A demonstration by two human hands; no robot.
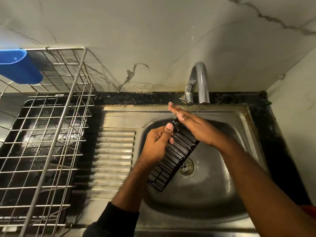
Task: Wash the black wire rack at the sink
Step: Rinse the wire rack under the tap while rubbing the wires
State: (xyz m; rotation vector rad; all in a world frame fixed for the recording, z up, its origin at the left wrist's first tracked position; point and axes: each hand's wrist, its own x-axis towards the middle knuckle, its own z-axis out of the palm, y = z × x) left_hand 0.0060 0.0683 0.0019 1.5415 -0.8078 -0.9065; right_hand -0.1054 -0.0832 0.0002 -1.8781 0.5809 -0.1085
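Hands meet over the steel sink [239, 115]. The left hand [158, 144] has its fingers clamped on the left edge of the black wire rack [172, 156], which slants above the drain [186, 167]. The right hand [195, 126] lies flat on the rack's upper end, fingers together and outstretched, just below the tap [200, 82]. Left of the sink stands a wire dish drainer [56, 117].

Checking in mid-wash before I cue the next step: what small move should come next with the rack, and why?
Probably slide the right hand down the black wire rack toward its lower end. The left hand grips the rack's left edge over the sink, and the flat right palm covers only the upper end near the tap; the lower stretch is untouched.
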